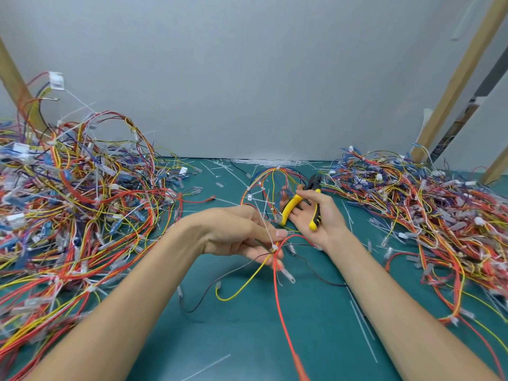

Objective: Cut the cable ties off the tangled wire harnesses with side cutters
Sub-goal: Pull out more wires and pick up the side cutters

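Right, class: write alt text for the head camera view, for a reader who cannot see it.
A person's left hand pinches a thin harness of red, yellow and black wires at its white plastic cable tie, while the right hand holds yellow-handled side cutters above a green mat. Big heaps of tangled multicoloured wire harnesses lie on both sides.

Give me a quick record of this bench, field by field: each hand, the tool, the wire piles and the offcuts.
left hand: pinches small harness at its white cable tie
right hand: palm up, holds side cutters, apart from that tie
cutter jaws: point away from the person; whether open, cannot tell
left pile: tangled harnesses
right pile: tangled harnesses
cut ties: white strips at far edge of green mat
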Motion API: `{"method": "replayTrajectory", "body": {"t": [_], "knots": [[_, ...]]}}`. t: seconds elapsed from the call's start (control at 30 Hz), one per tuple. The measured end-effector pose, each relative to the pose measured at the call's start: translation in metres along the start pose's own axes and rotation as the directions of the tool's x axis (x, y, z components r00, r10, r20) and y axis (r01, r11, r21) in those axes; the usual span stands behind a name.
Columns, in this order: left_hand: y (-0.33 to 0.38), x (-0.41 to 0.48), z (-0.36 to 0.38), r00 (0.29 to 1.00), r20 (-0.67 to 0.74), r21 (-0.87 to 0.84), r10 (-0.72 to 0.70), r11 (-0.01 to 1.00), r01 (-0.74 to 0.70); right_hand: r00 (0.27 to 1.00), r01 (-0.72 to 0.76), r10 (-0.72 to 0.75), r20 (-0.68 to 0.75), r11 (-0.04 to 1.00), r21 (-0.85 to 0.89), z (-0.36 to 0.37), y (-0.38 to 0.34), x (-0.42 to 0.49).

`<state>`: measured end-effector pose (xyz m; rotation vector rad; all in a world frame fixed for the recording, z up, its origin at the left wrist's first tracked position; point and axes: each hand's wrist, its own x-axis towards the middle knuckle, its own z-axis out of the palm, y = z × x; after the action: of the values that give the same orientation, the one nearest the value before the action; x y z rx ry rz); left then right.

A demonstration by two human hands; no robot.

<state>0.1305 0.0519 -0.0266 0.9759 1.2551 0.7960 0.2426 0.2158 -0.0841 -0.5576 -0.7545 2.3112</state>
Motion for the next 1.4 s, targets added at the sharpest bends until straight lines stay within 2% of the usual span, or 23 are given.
{"method": "replayTrajectory", "body": {"t": [0.4,0.8,0.93,1.03,1.1,1.17,1.23,1.33,1.37,1.4], "knots": [[0.001,-0.002,-0.007,0.999,0.020,-0.019,0.043,0.999,-0.042,1.000,0.001,-0.001,0.000,1.000,0.006,0.000,0.000,-0.001],[-0.007,0.003,-0.001,1.000,0.027,0.297,0.003,0.955,-0.011,1.000,0.016,-0.016,0.010,1.000,-0.011,0.000,0.001,-0.001],[-0.011,0.009,0.001,1.000,0.024,0.354,0.009,0.935,-0.016,1.000,0.017,-0.017,0.022,1.000,-0.015,0.001,0.000,-0.004],[-0.012,0.012,0.003,0.998,-0.021,0.352,0.052,0.935,-0.041,0.999,0.015,-0.014,0.035,0.999,-0.029,0.002,0.000,-0.005],[-0.009,0.011,0.002,0.986,-0.084,0.357,0.145,0.928,-0.106,0.998,0.010,-0.008,0.056,0.999,-0.040,0.002,-0.001,-0.005],[-0.001,0.007,-0.002,0.937,-0.143,0.334,0.320,0.906,-0.258,0.997,-0.001,0.005,0.078,0.998,-0.059,0.002,-0.002,-0.006],[0.008,0.001,-0.009,0.832,-0.238,0.247,0.501,0.860,-0.447,0.994,-0.012,0.022,0.103,0.995,-0.099,0.003,-0.002,-0.007],[0.015,-0.002,-0.021,0.605,-0.500,0.094,0.620,0.733,-0.673,0.989,-0.023,0.042,0.142,0.991,-0.136,0.005,-0.002,-0.009],[0.015,-0.001,-0.026,0.525,-0.580,0.115,0.623,0.701,-0.704,0.986,-0.031,0.053,0.157,0.990,-0.139,0.005,-0.002,-0.009],[0.013,0.001,-0.030,0.446,-0.636,0.218,0.630,0.701,-0.679,0.982,-0.046,0.070,0.174,0.989,-0.140,0.005,-0.002,-0.009]]}}
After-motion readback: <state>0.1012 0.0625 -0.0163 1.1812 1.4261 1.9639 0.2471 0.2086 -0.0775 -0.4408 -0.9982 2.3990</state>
